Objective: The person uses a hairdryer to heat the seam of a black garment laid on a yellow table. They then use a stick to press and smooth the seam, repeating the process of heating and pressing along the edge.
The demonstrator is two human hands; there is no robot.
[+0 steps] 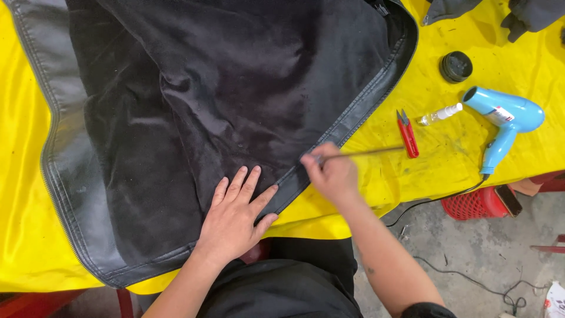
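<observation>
Garment count is one, a black jacket (223,112) spread lining-up on the yellow table cover (435,159), with one left hand (235,215) flat and splayed on its lining and one right hand (331,174) pinched shut on a thin brush (365,154) at the hem.

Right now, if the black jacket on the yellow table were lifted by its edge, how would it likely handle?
The black jacket would probably flop; its lining lies in soft folds. It looks fairly heavy, with thick leather-like edging. The left hand pressing it flat hints it shifts easily.
</observation>
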